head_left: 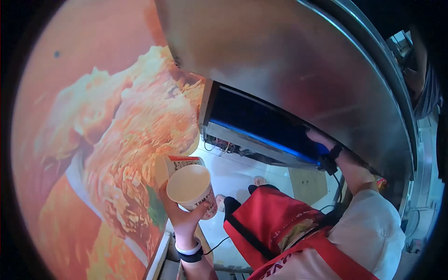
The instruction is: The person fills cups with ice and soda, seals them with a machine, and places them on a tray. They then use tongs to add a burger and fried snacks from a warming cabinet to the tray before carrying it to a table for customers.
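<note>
My left hand (183, 219) is closed round a white paper cup (210, 205) with dark printed lettering; its open mouth faces up and its pale inside shows. A second paper cup (179, 162), with a red band and print, is right behind it, against my fingers; whether I grip it too is partly hidden. My right hand (319, 139) reaches into a dark, blue-lit opening (261, 123) under a metal top. Its fingers fade into the shadow, and what they touch is hidden.
A brushed metal surface (280, 51) with a rounded rim overhangs the opening. On the left stands a large panel picturing fried food (116, 140). Wires (226, 146) show beneath the opening, above the tiled floor (214, 163). Another person's arm (417, 70) is at the far right.
</note>
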Action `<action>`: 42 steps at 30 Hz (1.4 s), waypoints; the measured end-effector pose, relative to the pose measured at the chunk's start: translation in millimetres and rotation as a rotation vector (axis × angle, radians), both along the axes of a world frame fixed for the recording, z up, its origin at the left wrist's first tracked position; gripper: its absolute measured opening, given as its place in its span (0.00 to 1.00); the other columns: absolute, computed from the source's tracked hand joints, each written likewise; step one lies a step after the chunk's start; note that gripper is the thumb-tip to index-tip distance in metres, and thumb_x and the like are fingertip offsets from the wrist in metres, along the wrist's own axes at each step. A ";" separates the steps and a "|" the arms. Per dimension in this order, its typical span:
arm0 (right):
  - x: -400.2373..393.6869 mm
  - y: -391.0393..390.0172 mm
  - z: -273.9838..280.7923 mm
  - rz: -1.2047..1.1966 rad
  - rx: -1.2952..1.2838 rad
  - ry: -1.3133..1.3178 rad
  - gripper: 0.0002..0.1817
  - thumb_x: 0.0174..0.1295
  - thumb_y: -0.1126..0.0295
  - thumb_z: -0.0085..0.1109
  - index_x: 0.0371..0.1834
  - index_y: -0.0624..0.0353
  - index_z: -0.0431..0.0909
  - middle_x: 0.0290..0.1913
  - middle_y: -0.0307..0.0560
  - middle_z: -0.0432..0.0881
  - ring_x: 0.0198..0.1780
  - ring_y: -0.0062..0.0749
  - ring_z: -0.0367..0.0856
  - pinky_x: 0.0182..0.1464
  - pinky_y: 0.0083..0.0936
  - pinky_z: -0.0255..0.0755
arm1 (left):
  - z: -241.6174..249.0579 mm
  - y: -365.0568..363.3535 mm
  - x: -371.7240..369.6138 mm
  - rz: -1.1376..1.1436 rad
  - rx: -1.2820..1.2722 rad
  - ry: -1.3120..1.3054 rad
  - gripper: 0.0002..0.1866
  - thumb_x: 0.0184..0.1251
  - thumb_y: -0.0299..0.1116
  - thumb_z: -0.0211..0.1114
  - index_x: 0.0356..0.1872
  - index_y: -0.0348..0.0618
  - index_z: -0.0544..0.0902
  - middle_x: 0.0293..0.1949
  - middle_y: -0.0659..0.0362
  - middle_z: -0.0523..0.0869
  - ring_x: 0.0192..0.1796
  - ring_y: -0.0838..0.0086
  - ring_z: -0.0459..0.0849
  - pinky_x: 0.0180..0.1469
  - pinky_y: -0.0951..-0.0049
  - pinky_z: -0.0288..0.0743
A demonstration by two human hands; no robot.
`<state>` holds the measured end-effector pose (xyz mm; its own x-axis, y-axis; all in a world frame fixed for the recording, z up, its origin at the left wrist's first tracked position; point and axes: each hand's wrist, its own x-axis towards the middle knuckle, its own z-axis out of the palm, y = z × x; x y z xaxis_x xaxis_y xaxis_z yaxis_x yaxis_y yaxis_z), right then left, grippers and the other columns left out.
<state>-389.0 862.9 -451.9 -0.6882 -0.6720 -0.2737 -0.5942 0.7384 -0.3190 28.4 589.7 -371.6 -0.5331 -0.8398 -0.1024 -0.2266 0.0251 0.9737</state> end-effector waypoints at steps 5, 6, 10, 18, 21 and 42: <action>-1.1 21.2 -17.7 -0.140 0.019 0.067 0.14 0.57 0.67 0.51 0.44 0.62 0.73 0.44 0.52 0.76 0.47 0.38 0.74 0.51 0.31 0.67 | 9.2 0.3 -5.9 0.008 0.078 0.110 0.41 0.28 0.32 0.70 0.52 0.38 0.62 0.46 0.56 0.67 0.51 0.68 0.69 0.54 0.68 0.62; -1.6 16.8 -24.5 -0.141 0.014 0.070 0.14 0.57 0.67 0.51 0.44 0.62 0.73 0.44 0.52 0.76 0.47 0.38 0.74 0.51 0.31 0.67 | 15.0 1.9 -8.2 0.026 0.100 0.116 0.42 0.29 0.31 0.70 0.53 0.38 0.61 0.46 0.56 0.67 0.51 0.69 0.69 0.54 0.68 0.62; -0.4 -20.1 -58.1 -0.107 -0.013 0.058 0.14 0.57 0.67 0.51 0.44 0.62 0.73 0.44 0.52 0.76 0.47 0.38 0.74 0.51 0.31 0.67 | 10.5 6.2 -6.2 0.070 0.041 0.091 0.42 0.29 0.29 0.70 0.53 0.39 0.60 0.45 0.56 0.68 0.51 0.71 0.69 0.54 0.68 0.63; -5.1 -70.4 -76.0 0.063 -0.017 -0.066 0.15 0.57 0.67 0.51 0.45 0.62 0.73 0.45 0.52 0.76 0.48 0.39 0.74 0.51 0.32 0.66 | 12.3 6.2 -7.3 0.086 -0.054 0.054 0.39 0.27 0.34 0.71 0.50 0.38 0.66 0.47 0.55 0.67 0.51 0.67 0.68 0.54 0.67 0.61; -7.9 -84.1 -79.4 0.134 -0.013 -0.118 0.15 0.57 0.67 0.51 0.45 0.62 0.73 0.45 0.52 0.76 0.48 0.39 0.74 0.51 0.32 0.66 | -1.9 5.3 -2.2 0.103 -0.024 0.078 0.39 0.27 0.36 0.71 0.49 0.37 0.67 0.48 0.54 0.66 0.53 0.64 0.66 0.55 0.65 0.60; 43.8 -130.6 -44.6 0.257 0.006 -0.368 0.20 0.57 0.62 0.53 0.50 0.61 0.71 0.49 0.51 0.75 0.50 0.37 0.72 0.54 0.29 0.62 | 16.7 1.0 -6.4 0.025 -0.030 0.029 0.40 0.28 0.41 0.74 0.49 0.36 0.69 0.50 0.53 0.65 0.54 0.64 0.66 0.55 0.65 0.62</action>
